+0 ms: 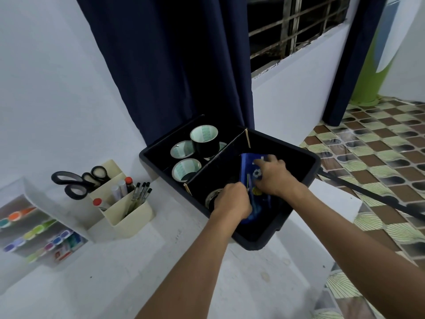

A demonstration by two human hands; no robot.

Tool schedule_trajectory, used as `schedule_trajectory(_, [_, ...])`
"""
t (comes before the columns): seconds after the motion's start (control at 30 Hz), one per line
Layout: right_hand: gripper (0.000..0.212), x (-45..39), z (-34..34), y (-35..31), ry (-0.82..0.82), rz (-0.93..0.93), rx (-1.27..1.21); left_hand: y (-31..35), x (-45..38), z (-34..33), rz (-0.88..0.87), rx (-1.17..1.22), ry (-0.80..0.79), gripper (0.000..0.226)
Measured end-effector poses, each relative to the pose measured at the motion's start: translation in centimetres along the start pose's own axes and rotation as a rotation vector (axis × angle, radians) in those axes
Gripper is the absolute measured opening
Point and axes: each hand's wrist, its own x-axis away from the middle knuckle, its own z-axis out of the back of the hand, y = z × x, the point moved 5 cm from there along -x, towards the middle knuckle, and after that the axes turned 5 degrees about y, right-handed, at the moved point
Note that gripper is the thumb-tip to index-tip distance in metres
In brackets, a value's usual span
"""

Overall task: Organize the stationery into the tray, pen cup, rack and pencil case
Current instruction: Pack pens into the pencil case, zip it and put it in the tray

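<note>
A black tray (305, 157) stands at the white table's far right, split by a cardboard divider (216, 162). Its left compartment holds several rolls of black tape (204, 137). In the right compartment a blue pencil case (249, 166) stands on end, tilted. My left hand (232, 201) grips its lower edge and my right hand (274, 176) holds its upper part. A further tape roll (212, 196) lies just left of my left hand. The cream pen cup (128, 210) holds pens, markers and black scissors (76, 180). The white rack (34, 229) at the left carries coloured items.
A dark blue curtain (172, 65) hangs behind the tray, beside a barred window (296, 26). The table's right edge drops to a patterned tile floor (379, 146). A black cable or rod (368, 194) runs past the tray's right corner.
</note>
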Motion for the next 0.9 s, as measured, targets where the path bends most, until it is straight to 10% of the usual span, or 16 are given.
schedule_trajectory(0.17, [0.062, 0.3, -2.3, -0.8, -0.27, 0.068, 0.203, -0.9, -0.7, 0.9, 0.03, 0.054, 0.034, 0.025])
schedule_trajectory(0.37, [0.066, 0.4, -2.2, -0.6, -0.224, 0.011, 0.207, -2.1, -1.0, 0.3, 0.004, -0.068, -0.173, 0.011])
schedule_trajectory(0.6, [0.064, 0.7, -1.8, -0.1, -0.135, -0.048, 0.246, -1.5, -1.0, 1.0, -0.045, 0.045, 0.035, 0.015])
schedule_trajectory(0.9, [0.072, -0.4, -3.0, -0.3, -0.314, -0.012, 0.299, -1.5, -1.1, -0.2, -0.137, 0.011, -0.066, 0.018])
